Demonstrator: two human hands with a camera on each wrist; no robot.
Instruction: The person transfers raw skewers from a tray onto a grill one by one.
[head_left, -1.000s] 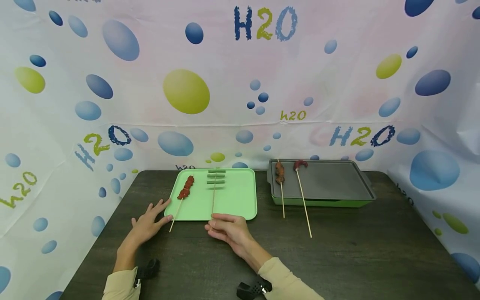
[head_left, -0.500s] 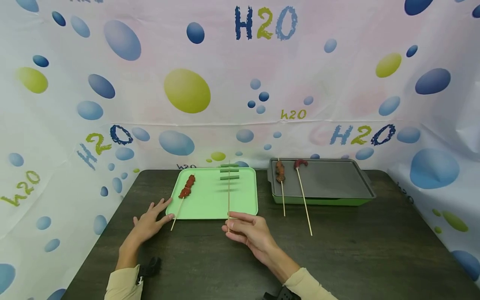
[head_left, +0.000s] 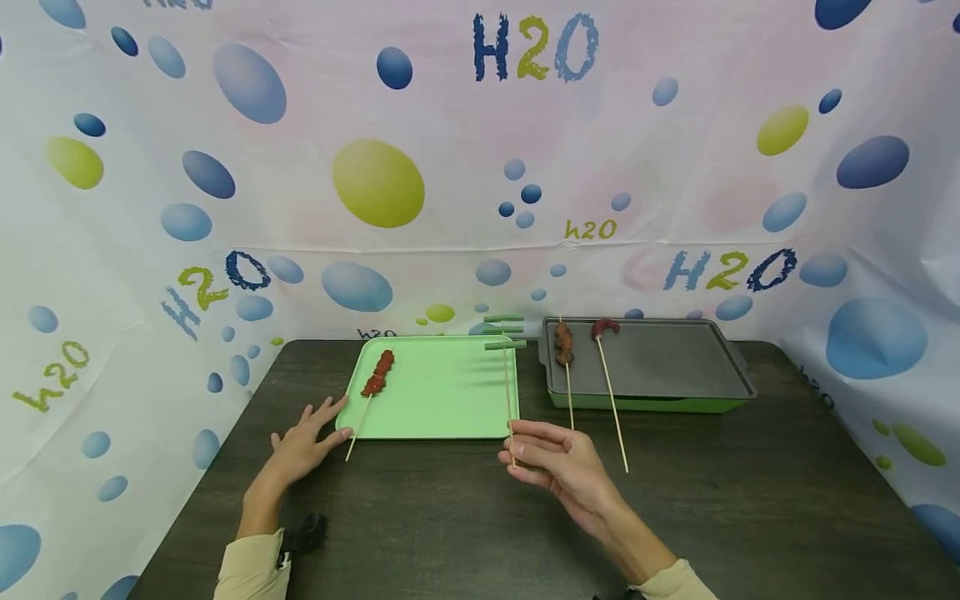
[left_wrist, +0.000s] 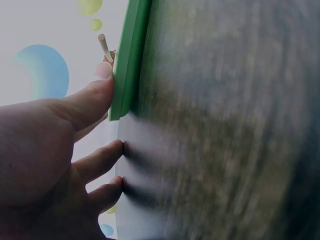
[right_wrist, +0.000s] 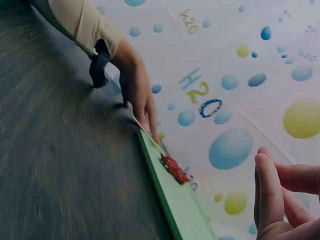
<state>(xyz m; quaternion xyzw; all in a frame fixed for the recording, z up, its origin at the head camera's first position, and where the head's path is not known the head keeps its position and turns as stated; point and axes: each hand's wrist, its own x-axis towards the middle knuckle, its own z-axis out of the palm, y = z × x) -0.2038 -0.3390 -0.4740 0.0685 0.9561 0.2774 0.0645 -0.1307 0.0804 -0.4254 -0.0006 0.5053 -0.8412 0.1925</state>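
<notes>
Two hands work: my right hand point(head_left: 558, 462) pinches the green skewer point(head_left: 506, 367) upright, clear of the tray point(head_left: 442, 412); my left hand point(head_left: 300, 446) lies open, steadying its near-left corner.

The table point(head_left: 720, 508) under my hands is dark wood-grain, matt and faintly streaked. My left hand point(head_left: 303, 446) lies beside a light green tray point(head_left: 442, 408) that looks like smooth plastic with a soft sheen. The skewer point(head_left: 507, 392) pinched in my right hand point(head_left: 558, 467) is pale, bare wood, like the sticks point(head_left: 611, 400) resting on the grill pan point(head_left: 660, 358), whose dark grey plate looks matt, non-stick metal over a green base. The backdrop point(head_left: 375, 183) is thin printed sheeting, slightly creased. My sleeves point(head_left: 243, 571) are soft beige cloth.
</notes>
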